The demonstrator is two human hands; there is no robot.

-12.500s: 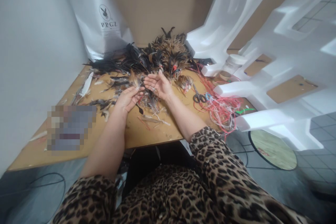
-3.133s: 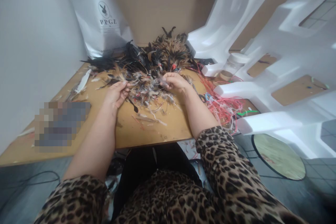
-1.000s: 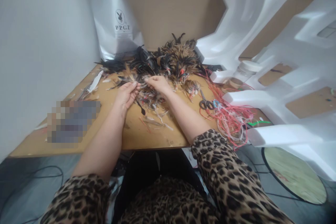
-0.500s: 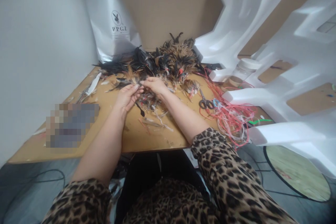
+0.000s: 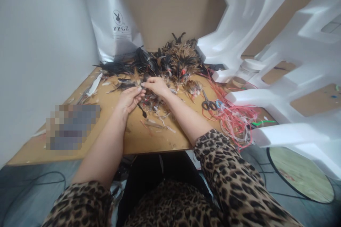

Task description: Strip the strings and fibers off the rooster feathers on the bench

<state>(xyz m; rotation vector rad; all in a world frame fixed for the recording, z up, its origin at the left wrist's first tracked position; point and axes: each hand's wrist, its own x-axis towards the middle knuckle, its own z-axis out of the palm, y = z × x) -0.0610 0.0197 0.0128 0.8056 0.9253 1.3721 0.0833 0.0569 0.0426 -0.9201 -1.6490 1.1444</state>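
Note:
My left hand (image 5: 131,98) pinches the base of a small bunch of brown and black feathers (image 5: 135,79) over the table. Right against it, my right hand (image 5: 157,86) has thumb and forefinger closed on the same feathers, near their lower end. The fingertips of both hands almost touch, and the exact grip is too small to make out. Below them lies a tangle of feather scraps and clear and reddish strips (image 5: 153,103). Behind the hands sits a heap of black and brown feather bundles (image 5: 183,55), some with red ties at the base.
Black-handled scissors (image 5: 209,104) lie right of my right forearm, beside a tangle of red and clear strings (image 5: 237,120). White foam pieces (image 5: 290,133) and a lidded jar (image 5: 249,71) stand at right. A silvery-white bag (image 5: 114,25) leans at back left. A pixelated patch covers something at left.
Both hands stay nearly in place at the feathers. My right fingertips have shifted very slightly left and up; the rest of the table looks the same.

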